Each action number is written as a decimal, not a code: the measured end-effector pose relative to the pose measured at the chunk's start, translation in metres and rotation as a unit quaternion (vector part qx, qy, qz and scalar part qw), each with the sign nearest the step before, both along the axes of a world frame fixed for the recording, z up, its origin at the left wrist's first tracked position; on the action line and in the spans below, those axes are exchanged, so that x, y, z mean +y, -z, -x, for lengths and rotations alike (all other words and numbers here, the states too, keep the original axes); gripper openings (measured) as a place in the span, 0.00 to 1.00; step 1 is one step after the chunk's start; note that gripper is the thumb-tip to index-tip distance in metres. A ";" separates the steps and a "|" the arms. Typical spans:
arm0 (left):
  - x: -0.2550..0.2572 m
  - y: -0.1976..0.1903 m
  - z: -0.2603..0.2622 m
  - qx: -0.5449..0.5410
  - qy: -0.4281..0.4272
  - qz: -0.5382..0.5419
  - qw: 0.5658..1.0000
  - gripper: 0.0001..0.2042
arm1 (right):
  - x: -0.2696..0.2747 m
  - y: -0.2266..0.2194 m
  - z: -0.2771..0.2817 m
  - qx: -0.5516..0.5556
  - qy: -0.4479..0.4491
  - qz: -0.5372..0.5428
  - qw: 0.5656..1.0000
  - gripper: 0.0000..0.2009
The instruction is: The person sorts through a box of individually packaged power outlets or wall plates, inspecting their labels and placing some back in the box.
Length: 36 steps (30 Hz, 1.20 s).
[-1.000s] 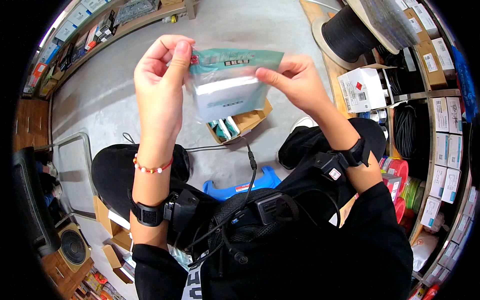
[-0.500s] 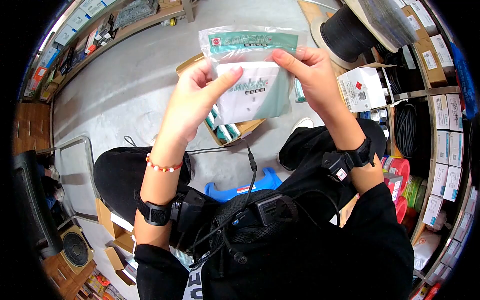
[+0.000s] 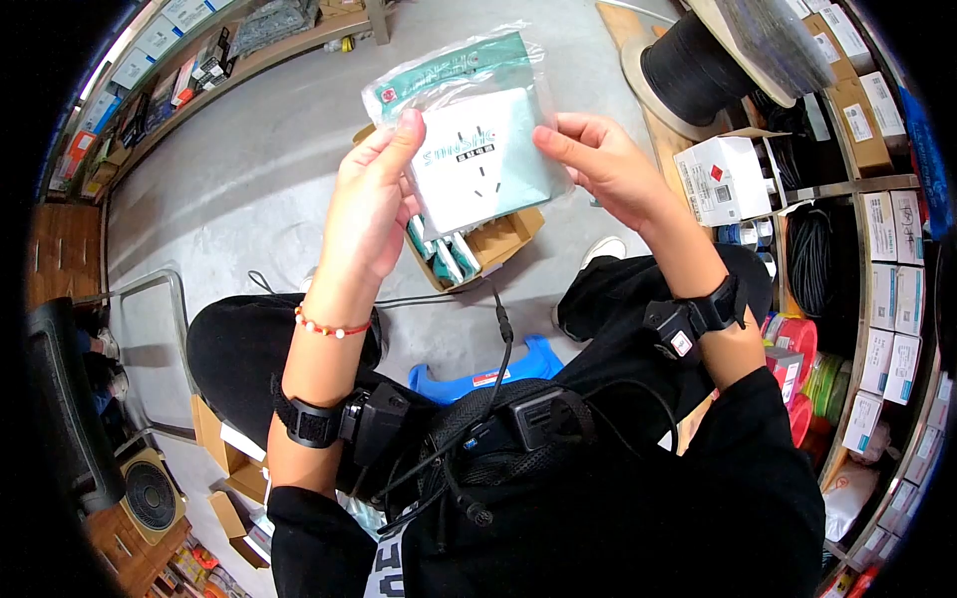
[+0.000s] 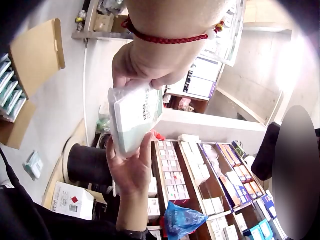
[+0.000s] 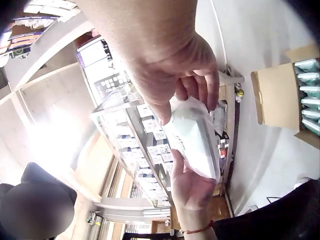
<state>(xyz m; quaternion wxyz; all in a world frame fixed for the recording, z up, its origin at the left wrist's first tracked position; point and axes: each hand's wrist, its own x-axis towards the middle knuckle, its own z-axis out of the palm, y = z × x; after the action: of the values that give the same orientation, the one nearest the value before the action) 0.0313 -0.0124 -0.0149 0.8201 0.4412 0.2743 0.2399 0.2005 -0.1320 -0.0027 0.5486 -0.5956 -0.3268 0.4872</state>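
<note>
Up & left of the open brown cardboard box (image 3: 512,239), the left hand (image 3: 369,204), red beaded bracelet (image 3: 332,327) at its wrist, grips the L edge of a flat, square, white & teal pkt (image 3: 474,169) in clear plastic: thumb on front, fingers behind. Pkt is held in the air over the box, a bit tilted, hiding part of it. Up & right of the box, the right hand (image 3: 606,164) pinches the R edge, thumb on front, part-closed to the pkt's thickness. Further R of the box: big spool of black cable (image 3: 688,80), then white carton w/ red diamond label (image 3: 723,179).

Head view only: blue plastic stool (image 3: 486,379), person's side of the box. L wrist cam: loose teal & white pkt (image 4: 33,165) nr the box, mostly hidden in head view. R wrist cam: right hand's curled fingers, plus row of teal pkts (image 5: 311,91) inside the box.
</note>
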 end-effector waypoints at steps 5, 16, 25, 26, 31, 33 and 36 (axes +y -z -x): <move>-0.006 -0.007 -0.002 -0.017 -0.008 0.028 0.999 0.14 | -0.002 0.010 -0.006 -0.029 0.000 -0.024 0.999 0.11; -0.009 -0.009 -0.005 -0.010 0.016 0.060 0.998 0.15 | -0.004 0.016 -0.008 0.048 0.012 -0.119 0.992 0.07; -0.010 -0.011 -0.002 0.026 0.040 0.064 0.997 0.17 | -0.003 0.018 -0.006 0.205 -0.019 -0.069 0.976 0.11; -0.011 -0.011 -0.002 0.032 0.026 0.062 0.997 0.17 | -0.002 0.017 -0.006 0.141 -0.010 -0.054 0.988 0.12; -0.015 -0.009 -0.004 0.054 0.007 0.049 0.997 0.15 | 0.003 0.010 -0.002 -0.075 0.031 -0.030 0.996 0.16; -0.020 -0.004 -0.006 0.028 0.033 0.060 0.997 0.15 | 0.003 0.014 -0.001 -0.090 0.044 -0.053 0.993 0.17; -0.028 -0.003 -0.009 0.030 0.043 0.066 0.996 0.15 | 0.003 0.017 0.000 -0.125 0.051 -0.049 0.990 0.18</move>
<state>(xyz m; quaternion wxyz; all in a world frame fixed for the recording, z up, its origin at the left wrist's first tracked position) 0.0403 -0.0399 -0.0118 0.8483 0.4049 0.2946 0.1721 0.2001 -0.1291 -0.0196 0.5562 -0.6404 -0.3849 0.3638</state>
